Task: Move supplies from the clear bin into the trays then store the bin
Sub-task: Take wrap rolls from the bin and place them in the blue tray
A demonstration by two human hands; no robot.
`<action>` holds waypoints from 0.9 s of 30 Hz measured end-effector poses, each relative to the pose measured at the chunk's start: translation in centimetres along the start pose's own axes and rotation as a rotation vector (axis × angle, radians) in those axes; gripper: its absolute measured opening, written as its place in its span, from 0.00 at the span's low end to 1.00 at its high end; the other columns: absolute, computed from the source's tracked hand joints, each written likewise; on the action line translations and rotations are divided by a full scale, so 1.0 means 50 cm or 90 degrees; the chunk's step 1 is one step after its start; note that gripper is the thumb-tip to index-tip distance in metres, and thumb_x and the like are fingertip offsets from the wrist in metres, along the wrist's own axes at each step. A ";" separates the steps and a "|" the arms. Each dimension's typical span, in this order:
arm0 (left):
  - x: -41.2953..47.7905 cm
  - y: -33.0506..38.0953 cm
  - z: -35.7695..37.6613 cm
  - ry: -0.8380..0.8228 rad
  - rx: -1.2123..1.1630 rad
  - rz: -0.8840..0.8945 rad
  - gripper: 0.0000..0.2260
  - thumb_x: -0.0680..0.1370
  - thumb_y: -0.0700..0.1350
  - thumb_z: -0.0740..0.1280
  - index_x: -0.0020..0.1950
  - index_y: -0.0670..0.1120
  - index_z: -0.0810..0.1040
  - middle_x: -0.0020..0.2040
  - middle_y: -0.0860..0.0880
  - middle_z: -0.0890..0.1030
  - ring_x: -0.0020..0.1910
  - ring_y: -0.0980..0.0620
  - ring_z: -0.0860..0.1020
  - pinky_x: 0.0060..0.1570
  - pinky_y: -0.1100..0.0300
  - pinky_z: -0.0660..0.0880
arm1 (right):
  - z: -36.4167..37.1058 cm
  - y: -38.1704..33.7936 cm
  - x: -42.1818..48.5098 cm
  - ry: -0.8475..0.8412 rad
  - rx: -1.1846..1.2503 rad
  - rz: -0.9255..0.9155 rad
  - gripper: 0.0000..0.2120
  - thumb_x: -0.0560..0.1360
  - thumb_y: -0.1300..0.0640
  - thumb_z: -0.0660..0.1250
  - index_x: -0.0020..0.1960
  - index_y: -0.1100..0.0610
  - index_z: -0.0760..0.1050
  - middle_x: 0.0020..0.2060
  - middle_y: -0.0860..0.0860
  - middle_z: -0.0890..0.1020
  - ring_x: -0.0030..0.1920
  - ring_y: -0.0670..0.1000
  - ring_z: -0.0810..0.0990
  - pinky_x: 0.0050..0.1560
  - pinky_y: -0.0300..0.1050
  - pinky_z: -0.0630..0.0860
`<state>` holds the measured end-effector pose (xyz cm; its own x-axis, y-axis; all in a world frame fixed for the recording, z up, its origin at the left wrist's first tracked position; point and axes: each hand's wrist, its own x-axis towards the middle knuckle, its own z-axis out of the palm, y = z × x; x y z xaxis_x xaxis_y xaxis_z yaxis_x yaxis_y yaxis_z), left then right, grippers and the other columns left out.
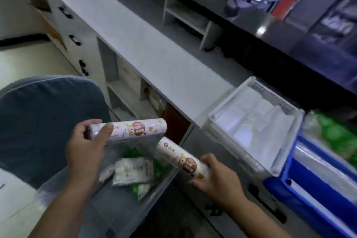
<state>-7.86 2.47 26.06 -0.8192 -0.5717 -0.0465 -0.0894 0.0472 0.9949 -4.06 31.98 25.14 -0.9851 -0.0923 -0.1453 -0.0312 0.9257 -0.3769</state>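
The left hand point(85, 150) sits at about 8 o'clock from the middle of the view, its grip clamped on the left end of a printed white roll point(133, 129), thumb across the near face and fingers over the far side; that roll lies nearly level, its free end pointing toward 3 o'clock, above the far edge of the clear bin point(116, 214). The right hand point(218, 179) is at about 5 o'clock, its grip clamped round the lower end of a second printed roll point(181, 157); this one is tilted, its free end pointing toward 10 o'clock, just over the bin's right rim; the two rolls are near each other but apart. The clear bin fills the bottom of the view at 6 o'clock, and white-and-green packets point(133, 170) lie loose inside it. On the grey surface point(144, 44), at 3 o'clock, stands a white slatted tray point(270, 93) holding flat white packs; touching its right side, at 4 o'clock, is a blue tray point(309, 185) with clear-wrapped stock and green packs point(336, 135), blurred. A blue-grey chair cushion point(48, 121) sits at 9 o'clock; white drawers with black handles point(75, 39) run up toward 11 o'clock.
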 end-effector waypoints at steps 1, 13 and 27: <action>-0.011 0.012 0.028 -0.027 -0.035 -0.007 0.05 0.72 0.49 0.70 0.46 0.57 0.77 0.47 0.51 0.80 0.45 0.51 0.79 0.38 0.56 0.74 | -0.025 0.023 -0.022 0.029 0.005 0.023 0.24 0.58 0.32 0.67 0.48 0.35 0.59 0.40 0.39 0.75 0.39 0.41 0.76 0.36 0.37 0.70; -0.204 0.131 0.333 -0.283 -0.116 0.070 0.04 0.72 0.48 0.70 0.44 0.57 0.79 0.46 0.51 0.80 0.45 0.51 0.80 0.36 0.60 0.76 | -0.249 0.374 -0.267 0.314 0.037 0.259 0.24 0.60 0.43 0.77 0.51 0.39 0.68 0.40 0.38 0.74 0.36 0.40 0.74 0.32 0.31 0.65; -0.405 0.145 0.579 -0.229 -0.158 0.092 0.05 0.73 0.44 0.70 0.44 0.54 0.79 0.44 0.50 0.80 0.38 0.58 0.82 0.34 0.66 0.79 | -0.292 0.692 -0.275 0.089 -0.222 0.095 0.20 0.63 0.35 0.64 0.46 0.47 0.78 0.41 0.45 0.77 0.43 0.50 0.76 0.44 0.43 0.66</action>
<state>-8.30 38.12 31.63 -0.9616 -0.2513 0.1102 0.1430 -0.1164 0.9829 5.92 70.60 27.43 -0.9960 0.0806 -0.0392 0.0816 0.9964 -0.0242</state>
